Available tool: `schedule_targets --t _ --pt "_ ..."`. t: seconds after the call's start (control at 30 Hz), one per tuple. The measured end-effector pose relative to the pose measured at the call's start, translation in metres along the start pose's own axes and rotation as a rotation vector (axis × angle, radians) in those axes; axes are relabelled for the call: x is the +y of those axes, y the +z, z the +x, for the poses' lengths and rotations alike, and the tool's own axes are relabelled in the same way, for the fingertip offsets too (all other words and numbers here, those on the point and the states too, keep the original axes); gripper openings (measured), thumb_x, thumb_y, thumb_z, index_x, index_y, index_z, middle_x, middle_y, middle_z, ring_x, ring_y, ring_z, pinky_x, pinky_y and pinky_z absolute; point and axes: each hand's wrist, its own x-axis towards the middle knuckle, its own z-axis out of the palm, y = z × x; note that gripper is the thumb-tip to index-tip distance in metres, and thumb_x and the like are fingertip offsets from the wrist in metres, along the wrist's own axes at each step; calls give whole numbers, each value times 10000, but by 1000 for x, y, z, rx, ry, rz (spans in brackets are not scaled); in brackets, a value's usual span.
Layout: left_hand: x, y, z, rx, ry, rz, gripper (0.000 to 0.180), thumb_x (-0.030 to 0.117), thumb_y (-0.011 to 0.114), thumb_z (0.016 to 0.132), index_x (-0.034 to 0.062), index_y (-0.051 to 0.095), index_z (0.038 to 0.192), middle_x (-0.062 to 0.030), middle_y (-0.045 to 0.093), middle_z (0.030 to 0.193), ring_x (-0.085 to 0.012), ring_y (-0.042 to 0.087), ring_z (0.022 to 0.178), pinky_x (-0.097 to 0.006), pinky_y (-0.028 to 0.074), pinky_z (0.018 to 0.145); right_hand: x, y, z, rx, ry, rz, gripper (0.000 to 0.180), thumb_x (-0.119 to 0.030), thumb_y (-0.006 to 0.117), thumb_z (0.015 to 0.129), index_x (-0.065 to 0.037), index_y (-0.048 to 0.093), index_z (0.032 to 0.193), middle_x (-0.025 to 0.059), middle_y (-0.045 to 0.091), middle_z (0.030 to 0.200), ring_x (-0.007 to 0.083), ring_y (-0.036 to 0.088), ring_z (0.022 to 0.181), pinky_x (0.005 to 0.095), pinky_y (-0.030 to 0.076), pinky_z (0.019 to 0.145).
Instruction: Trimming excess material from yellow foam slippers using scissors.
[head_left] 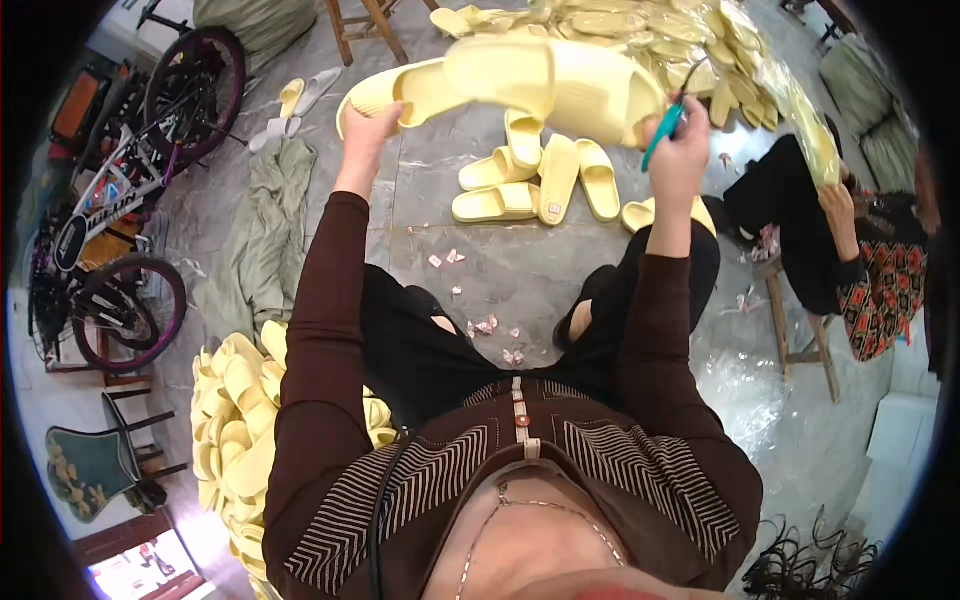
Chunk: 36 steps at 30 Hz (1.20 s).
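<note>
Left hand [368, 125] grip clamped on the toe end of a pale yellow slide slipper [510, 85], held up at arm's length, sole roughly level, strap toward the middle. Right hand [678, 150] closed around a teal-handled tool [664, 135], likely small scissors; tip sits at the slipper's right end, touching or just beside it, cannot tell which. Both arms in dark brown sleeves.

Below the held slipper, on the grey floor [520, 270]: loose cluster of matching yellow slippers [535, 180], some lying flat, some on edge. Small pink-white scraps [490, 327] scattered on the floor nearer the person's knees. Big heap of the same slippers [640, 30] at the top, part of it wrapped in clear plastic. Second heap [235, 430] at the person's left side, low in view.

Another person [850, 240] sits on a wooden stool [800, 330] at right, hand on a plastic-wrapped yellow bundle [815, 140]. Bicycles [130, 190] parked at far left, green cloth [265, 235] lying on the floor beside them.
</note>
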Motion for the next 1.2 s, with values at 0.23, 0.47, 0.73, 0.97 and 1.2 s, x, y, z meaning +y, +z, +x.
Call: schedule_targets --t 0.23,0.47,0.73,0.97,1.2 --pt "-11 28 -31 109 155 355 531 231 711 690 -24 486 1098 -152 567 1004 -238 553 924 -367 436 834 78 65 -24 -155 -21 -130 355 8 572 737 -8 479 1079 22 536 720 54 483 593 206 383 508" --pt "-10 -23 -8 341 554 929 585 411 614 784 32 463 1203 -130 558 964 -234 547 853 -334 464 713 96 65 -16 -161 231 275 379 -24 598 715 -12 482 1076 -26 502 744 47 448 602 181 355 525" --pt "-12 -41 -12 15 -429 -142 490 484 467 874 47 527 1088 -21 542 805 -129 511 709 -283 417 547 89 71 -20 -247 155 287 378 -63 616 713 -17 484 1064 -39 475 788 33 429 631 164 335 539" --pt "-14 -38 -18 -105 -279 -208 376 439 414 918 89 518 1007 35 498 700 -51 448 561 -214 338 442 86 58 -16 -393 114 133 356 -52 607 719 -29 483 1052 -46 456 796 19 416 647 156 330 540" --pt "-13 -25 -34 -116 -329 -220 351 407 369 941 96 499 1036 35 498 705 -46 435 552 -203 326 434 97 66 -24 -429 133 109 361 -42 588 716 -40 484 1062 -35 476 812 41 443 674 175 359 570"
